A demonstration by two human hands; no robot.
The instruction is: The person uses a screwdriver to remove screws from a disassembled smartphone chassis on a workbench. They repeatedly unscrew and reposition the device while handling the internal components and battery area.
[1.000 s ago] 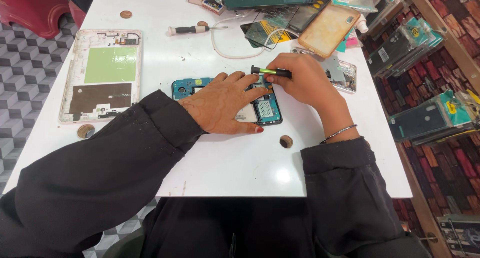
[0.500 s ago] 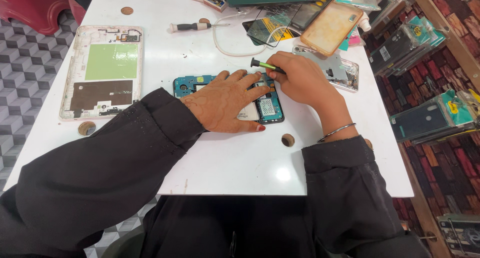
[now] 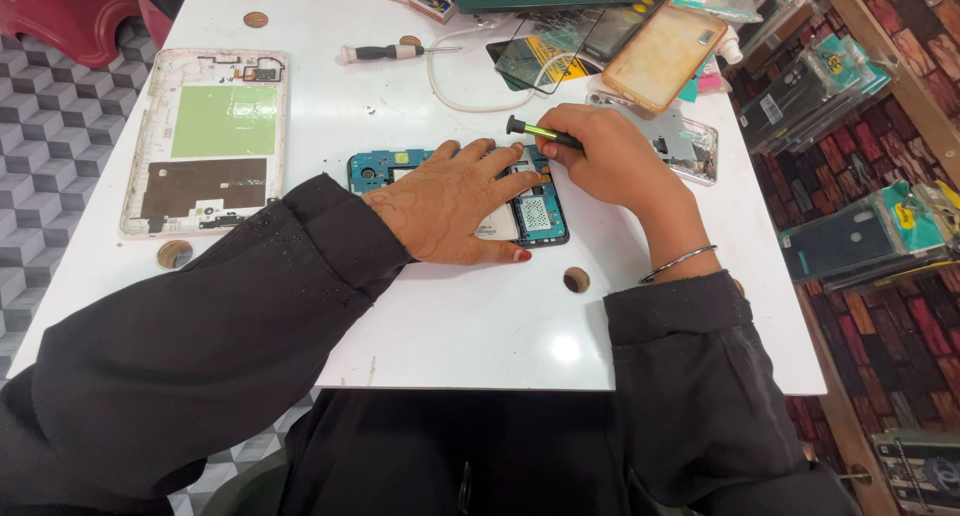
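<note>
i see my left hand (image 3: 455, 201) spread flat, fingers open, pressing down on an opened phone (image 3: 535, 216) with a blue inner frame that lies near the middle of the white table (image 3: 450, 316). my right hand (image 3: 600, 156) is clenched around a small screwdriver (image 3: 540, 132) with a dark handle and a yellow-green band, its tip angled down toward the top edge of the phone, just past my left fingertips. the tip itself is hidden behind the fingers, so i can't say whether it sits in a screw.

as for progress, my judgement is that the phone is partly stripped: its back is already off and the board and blue frame are exposed. a silver cover plate (image 3: 685, 141) lies just beyond my right hand, though i can't tell that it belongs to this phone. the inner frame is still seated in the phone, so the work on it looks unfinished.

further left lies an opened tablet shell (image 3: 205, 141) with a green panel, well apart from my hands. a second screwdriver (image 3: 385, 51) with a black grip rests near the far edge, beside a cracked glass panel (image 3: 545, 51) and a tan phone case (image 3: 665, 56).
</note>
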